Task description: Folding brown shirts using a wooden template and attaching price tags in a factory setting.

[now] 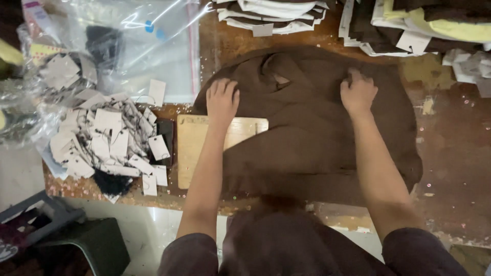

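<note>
Nearest me, both forearms reach out over the worn wooden bench. My left hand lies open, palm down, on the dark brown fabric garment spread across the bench, partly covering a pale wooden board. My right hand is curled, pinching the garment's cloth. Left lies a heap of white paper tags; beyond, folded garment stacks.

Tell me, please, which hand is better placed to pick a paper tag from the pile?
Probably the left hand: it rests on the brown garment's left edge, nearer the pile of white tags. The right hand is farther away.
</note>
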